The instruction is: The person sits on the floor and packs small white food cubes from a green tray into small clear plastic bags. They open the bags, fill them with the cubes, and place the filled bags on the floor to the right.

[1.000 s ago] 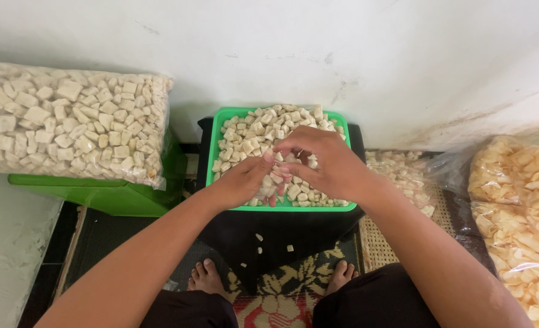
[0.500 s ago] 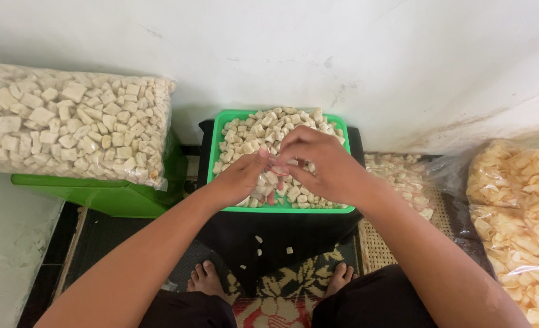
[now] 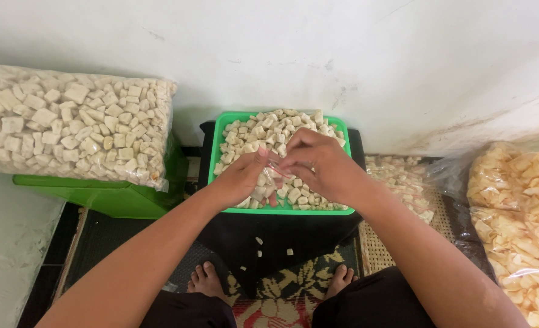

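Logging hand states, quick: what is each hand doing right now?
Left hand: fingers pinched on the small clear plastic bag over the green tray.
Right hand: fingers closed on the same bag from the other side.

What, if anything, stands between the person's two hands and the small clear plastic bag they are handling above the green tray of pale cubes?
Nothing visible does. The left hand and right hand both pinch the small clear plastic bag directly, above the green plastic tray of pale cube-shaped crackers.
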